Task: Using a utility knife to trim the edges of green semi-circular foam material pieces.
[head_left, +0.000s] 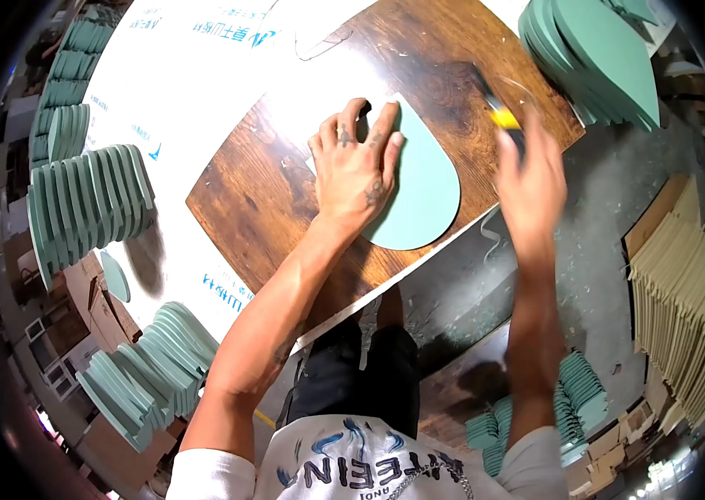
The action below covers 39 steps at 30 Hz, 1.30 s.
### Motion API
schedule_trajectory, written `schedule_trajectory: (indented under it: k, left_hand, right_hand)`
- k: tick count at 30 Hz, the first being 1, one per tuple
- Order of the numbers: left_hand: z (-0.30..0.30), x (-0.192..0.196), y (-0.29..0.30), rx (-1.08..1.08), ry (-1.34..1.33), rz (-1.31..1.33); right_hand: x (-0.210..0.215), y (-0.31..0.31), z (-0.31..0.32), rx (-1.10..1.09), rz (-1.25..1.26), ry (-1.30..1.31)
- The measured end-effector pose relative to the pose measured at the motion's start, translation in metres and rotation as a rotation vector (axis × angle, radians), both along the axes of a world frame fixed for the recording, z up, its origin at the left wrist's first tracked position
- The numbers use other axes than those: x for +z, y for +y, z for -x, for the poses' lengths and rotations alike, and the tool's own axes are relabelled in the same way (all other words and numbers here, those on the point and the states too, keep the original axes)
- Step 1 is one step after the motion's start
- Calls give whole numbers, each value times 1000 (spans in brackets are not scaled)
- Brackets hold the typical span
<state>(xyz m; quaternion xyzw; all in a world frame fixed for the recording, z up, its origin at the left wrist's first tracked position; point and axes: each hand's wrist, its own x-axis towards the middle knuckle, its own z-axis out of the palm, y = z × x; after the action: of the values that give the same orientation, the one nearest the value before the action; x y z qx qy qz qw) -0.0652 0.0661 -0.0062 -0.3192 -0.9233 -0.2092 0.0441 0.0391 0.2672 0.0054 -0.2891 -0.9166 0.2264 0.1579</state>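
A pale green panel (419,179) with one rounded end lies flat on the brown wood-grain board (252,179). My left hand (352,171) presses on its left part, fingers spread and bent at the tips. The fingers and palm cover that side of the panel, and a small dark patch shows between them. To the right of the panel, my right hand (531,171) is closed around what looks like a utility knife (504,117), black with a yellow band. Motion smears both the hand and the tool, which is held above the board, apart from the panel.
Stacked green panels stand at the upper right (598,58), left (90,200) and lower left (152,367). White printed sheeting (177,108) covers the table around the board. Thin offcuts (490,233) hang by the front edge. A tan stack (686,308) stands right.
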Motion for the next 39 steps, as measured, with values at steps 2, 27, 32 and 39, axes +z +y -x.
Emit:
schedule_trajectory:
  k: [2, 27, 32, 39]
  left_hand:
    - [-3, -1, 5, -50, 35, 57]
    - [1, 10, 34, -649, 114, 171]
    - [-2, -3, 38, -697, 139, 118]
    - [-17, -1, 35, -601, 78, 140]
  right_hand:
    - [-4, -8, -70, -176, 41, 66]
    - [-34, -103, -106, -391, 1193, 577]
    - [-43, -67, -92, -468, 1225, 652]
    - [-44, -54, -93, -345, 1314, 657]
